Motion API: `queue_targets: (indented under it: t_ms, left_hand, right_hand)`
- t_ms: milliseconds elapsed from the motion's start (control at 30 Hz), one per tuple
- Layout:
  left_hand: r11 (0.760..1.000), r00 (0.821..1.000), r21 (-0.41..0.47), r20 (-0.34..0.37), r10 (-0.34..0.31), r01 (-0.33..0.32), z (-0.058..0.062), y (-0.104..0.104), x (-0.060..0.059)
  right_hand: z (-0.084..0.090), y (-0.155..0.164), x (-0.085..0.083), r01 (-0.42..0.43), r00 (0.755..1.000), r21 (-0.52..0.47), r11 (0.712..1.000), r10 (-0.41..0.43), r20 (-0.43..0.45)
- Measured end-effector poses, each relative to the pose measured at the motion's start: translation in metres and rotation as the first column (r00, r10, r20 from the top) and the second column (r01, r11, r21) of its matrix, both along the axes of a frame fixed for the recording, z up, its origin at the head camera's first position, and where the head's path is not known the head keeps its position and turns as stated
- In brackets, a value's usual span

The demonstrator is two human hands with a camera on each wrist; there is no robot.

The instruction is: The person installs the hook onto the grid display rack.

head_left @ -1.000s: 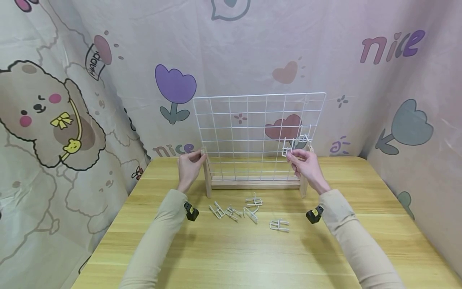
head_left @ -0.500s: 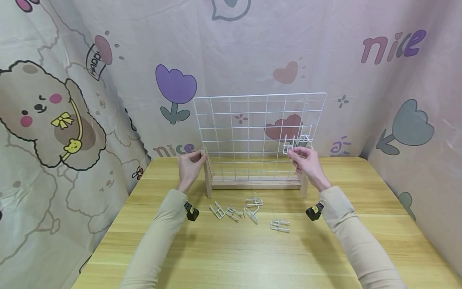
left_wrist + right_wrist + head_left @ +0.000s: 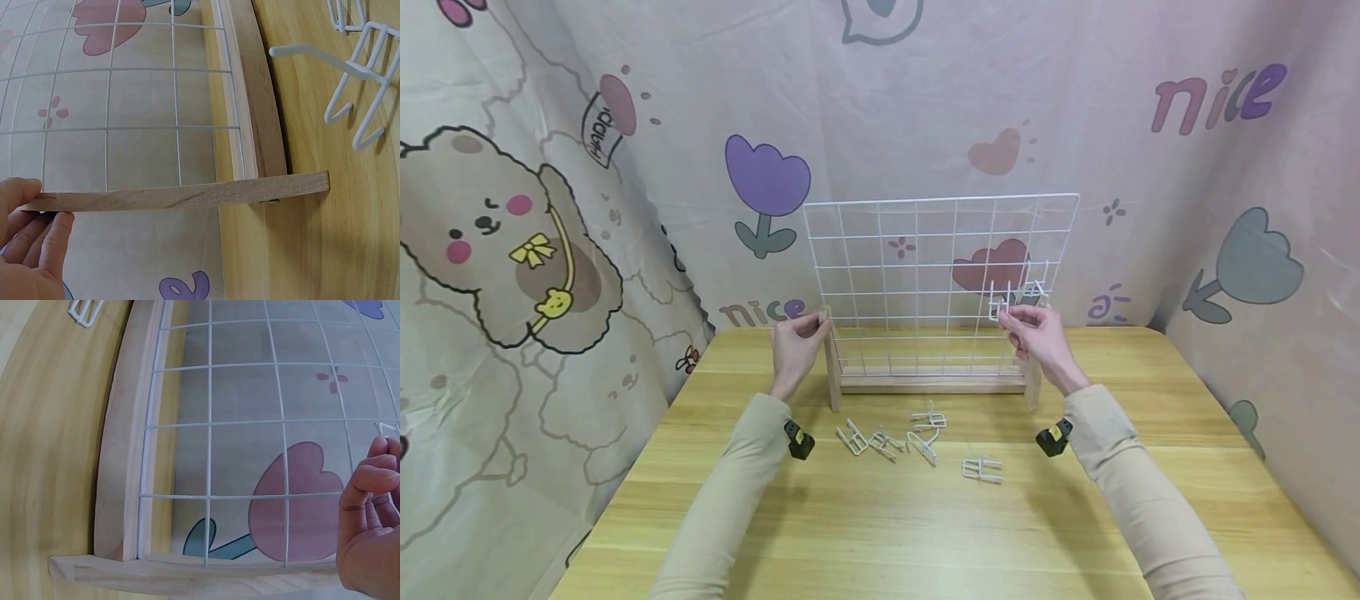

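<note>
A white wire grid panel point(image 3: 916, 201) stands upright in a wooden frame with a post at each side. My left hand point(image 3: 793, 346) pinches the top of the left wooden post point(image 3: 187, 195) between thumb and fingers. With thumb and fingertips, my right hand point(image 3: 1037, 337) pinches a white wire hook point(image 3: 993, 312) at the front of the grid, low on its right side. Most of that hook lies outside the right wrist view, past the fingertips point(image 3: 379, 445). Just up and right of it, another white hook point(image 3: 1034, 288) hangs on the grid.
Several white wire hooks lie on the wooden table point(image 3: 880, 533) in front of the frame, among them a hook point(image 3: 981, 469) set apart at the right and a hook point(image 3: 852, 437) at the left. A printed curtain point(image 3: 880, 108) hangs close behind the grid.
My right hand has shifted slightly up and to the right with the hook, then stays nearly still. The left hand keeps its grip on the post.
</note>
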State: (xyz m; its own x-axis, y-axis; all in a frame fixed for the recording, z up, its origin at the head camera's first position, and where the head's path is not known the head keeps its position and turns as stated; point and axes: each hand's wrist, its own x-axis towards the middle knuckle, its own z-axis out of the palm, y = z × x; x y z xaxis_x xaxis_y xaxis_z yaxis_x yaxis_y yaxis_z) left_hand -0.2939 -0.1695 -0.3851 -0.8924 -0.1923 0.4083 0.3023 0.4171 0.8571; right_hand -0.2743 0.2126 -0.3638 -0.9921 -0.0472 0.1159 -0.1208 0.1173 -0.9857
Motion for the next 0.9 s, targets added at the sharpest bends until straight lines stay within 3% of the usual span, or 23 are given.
queue_targets:
  t_ms: [533,900]
  left_hand:
    - [1.0,1.0,-0.013,-0.015,0.013,-0.013,-0.001,0.001,-0.001]
    - [1.0,1.0,0.007,-0.006,0.0,0.0,-0.002,0.0,-0.001]
  right_hand:
    - [-0.012,0.003,-0.001,-0.006,1.0,-0.007,1.0,0.006,0.015]
    - [-0.019,0.006,0.0,-0.026,0.999,-0.092,0.995,0.03,0.041]
